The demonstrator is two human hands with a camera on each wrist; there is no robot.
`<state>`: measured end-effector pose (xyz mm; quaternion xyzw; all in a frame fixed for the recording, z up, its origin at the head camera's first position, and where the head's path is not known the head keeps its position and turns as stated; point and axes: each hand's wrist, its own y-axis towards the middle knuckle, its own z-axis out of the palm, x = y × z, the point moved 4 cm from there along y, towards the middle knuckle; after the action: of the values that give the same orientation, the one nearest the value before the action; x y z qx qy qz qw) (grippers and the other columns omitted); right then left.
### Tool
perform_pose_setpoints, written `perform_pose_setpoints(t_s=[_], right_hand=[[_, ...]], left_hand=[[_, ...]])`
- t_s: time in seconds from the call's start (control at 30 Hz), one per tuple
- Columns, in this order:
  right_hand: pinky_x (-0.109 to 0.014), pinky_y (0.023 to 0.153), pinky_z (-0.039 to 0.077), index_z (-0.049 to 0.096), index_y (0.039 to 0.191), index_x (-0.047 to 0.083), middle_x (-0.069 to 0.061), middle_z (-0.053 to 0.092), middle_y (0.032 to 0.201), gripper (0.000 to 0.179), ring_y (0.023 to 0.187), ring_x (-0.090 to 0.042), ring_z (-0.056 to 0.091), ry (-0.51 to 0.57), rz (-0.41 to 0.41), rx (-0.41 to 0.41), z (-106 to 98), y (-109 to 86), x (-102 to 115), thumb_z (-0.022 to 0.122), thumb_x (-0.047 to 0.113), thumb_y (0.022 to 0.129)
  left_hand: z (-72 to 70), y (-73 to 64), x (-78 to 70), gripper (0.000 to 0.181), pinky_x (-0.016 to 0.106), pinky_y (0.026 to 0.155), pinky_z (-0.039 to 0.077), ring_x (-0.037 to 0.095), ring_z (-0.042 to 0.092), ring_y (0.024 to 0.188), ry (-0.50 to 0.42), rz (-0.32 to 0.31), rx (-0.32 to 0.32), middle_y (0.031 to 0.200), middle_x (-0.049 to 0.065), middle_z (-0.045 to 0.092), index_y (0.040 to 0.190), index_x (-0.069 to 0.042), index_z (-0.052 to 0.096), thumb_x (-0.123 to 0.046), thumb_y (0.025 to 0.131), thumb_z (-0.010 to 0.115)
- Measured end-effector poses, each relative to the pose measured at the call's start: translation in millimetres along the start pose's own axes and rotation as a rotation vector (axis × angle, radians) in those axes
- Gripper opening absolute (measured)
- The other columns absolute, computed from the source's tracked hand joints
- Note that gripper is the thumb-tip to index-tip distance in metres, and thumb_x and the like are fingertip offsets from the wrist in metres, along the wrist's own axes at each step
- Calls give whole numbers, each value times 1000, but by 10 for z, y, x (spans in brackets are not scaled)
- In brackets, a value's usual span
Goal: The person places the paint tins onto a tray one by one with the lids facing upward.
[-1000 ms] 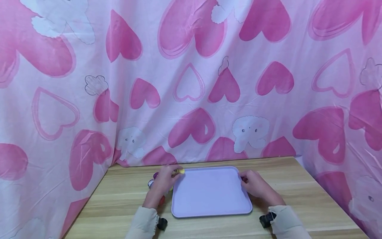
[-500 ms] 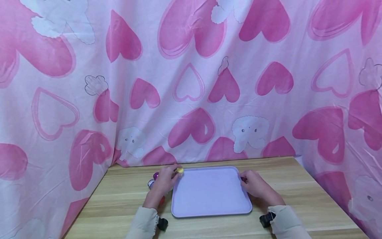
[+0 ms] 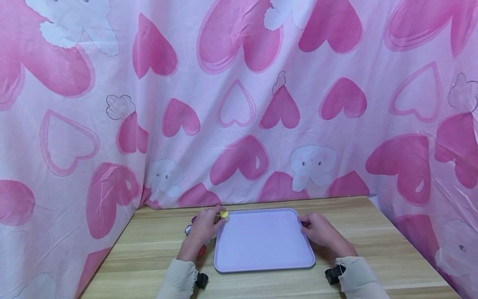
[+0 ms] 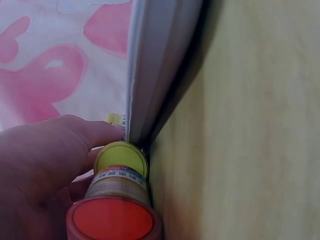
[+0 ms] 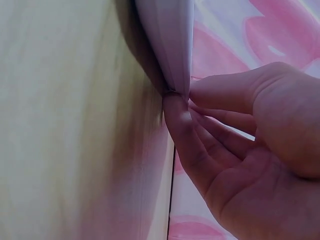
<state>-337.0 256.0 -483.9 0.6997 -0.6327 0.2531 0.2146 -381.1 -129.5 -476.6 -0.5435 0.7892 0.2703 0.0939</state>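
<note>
A lavender tray [image 3: 264,241] lies on the wooden table, its surface bare apart from the far left corner. There my left hand [image 3: 203,224] pinches a small jar with a yellow lid [image 3: 224,215], upright at the corner; in the left wrist view the jar [image 4: 114,119] is mostly behind the thumb and the tray's edge. My right hand [image 3: 316,229] grips the tray's right rim, thumb on top and index finger underneath, as the right wrist view shows at the rim [image 5: 170,45].
Beside the tray's left edge, partly under my left hand, stand several more small jars: a yellow-green-lidded jar [image 4: 121,157], a red-lidded jar [image 4: 114,220], and a purple one [image 3: 193,219]. A pink heart-patterned curtain [image 3: 239,104] encloses the table [image 3: 149,257].
The yellow-lidded jar has turned from tilted to upright in my left hand and come down at the tray's corner. My right hand and the tray have stayed in place.
</note>
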Motion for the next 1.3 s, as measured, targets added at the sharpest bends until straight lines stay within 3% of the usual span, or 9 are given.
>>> perform_pose_setpoints(t_s=[0.27, 0.47, 0.6, 0.77, 0.9, 1.07, 1.13, 1.3], right_hand=[[-43, 91, 68, 67, 142, -5, -12, 78, 117, 44, 97, -20, 69, 1, 7, -1, -2, 3, 13, 74, -1, 99], [-39, 86, 68, 68, 141, -5, -10, 76, 109, 44, 93, -19, 66, 6, 8, -15, -5, 8, 0, 75, -1, 98], [-33, 77, 64, 69, 140, -3, -7, 71, 99, 43, 88, -19, 62, 8, 3, -16, -6, 4, -11, 75, -1, 97], [-29, 70, 56, 65, 144, -4, -6, 65, 93, 46, 86, -20, 59, 22, 17, 1, -1, -5, -20, 73, -1, 99], [-30, 72, 58, 65, 145, -3, -7, 66, 95, 47, 87, -21, 60, 35, 32, 6, 1, -14, -26, 73, -1, 99], [-30, 76, 61, 62, 148, -3, -8, 69, 101, 50, 90, -22, 61, 41, 51, 11, 6, -8, -40, 74, 0, 99], [-29, 76, 62, 62, 148, -3, -8, 70, 103, 51, 90, -22, 61, 38, 56, 13, 8, 0, -40, 74, 0, 99], [-31, 78, 62, 61, 148, -5, -8, 70, 104, 50, 91, -21, 61, 35, 51, 16, 10, 14, -27, 72, 0, 100]], left_hand=[[-45, -29, 36, 33, 45, 95, 65, 22, 76, 108, -42, 20, 38, 117, 4, 79, 129, -16, 75, -15, 97, 83], [-131, -39, 134, 28, 51, 111, 58, 29, 71, 129, -122, 1, 59, 133, 5, 76, 133, -14, 75, -19, 106, 71], [-205, -46, 192, 22, 52, 112, 57, 27, 71, 127, -133, 13, 65, 127, 2, 78, 127, -15, 78, -21, 108, 68], [-277, -73, 248, 21, 50, 104, 62, 21, 72, 114, -122, 18, 108, 120, 1, 79, 123, -15, 80, -10, 107, 67], [-299, -98, 280, 28, 46, 98, 63, 19, 71, 107, -164, -6, 167, 123, 2, 79, 123, -15, 80, -1, 105, 65], [-299, -115, 284, 34, 49, 104, 61, 19, 69, 110, -196, -17, 225, 128, 0, 78, 127, -15, 80, 1, 102, 63], [-296, -114, 282, 35, 48, 106, 61, 18, 67, 110, -194, -17, 233, 129, -1, 77, 129, -14, 79, 1, 101, 63], [-301, -121, 276, 37, 40, 95, 61, 17, 66, 102, -152, -33, 234, 130, 0, 77, 134, -15, 77, -1, 103, 63]])
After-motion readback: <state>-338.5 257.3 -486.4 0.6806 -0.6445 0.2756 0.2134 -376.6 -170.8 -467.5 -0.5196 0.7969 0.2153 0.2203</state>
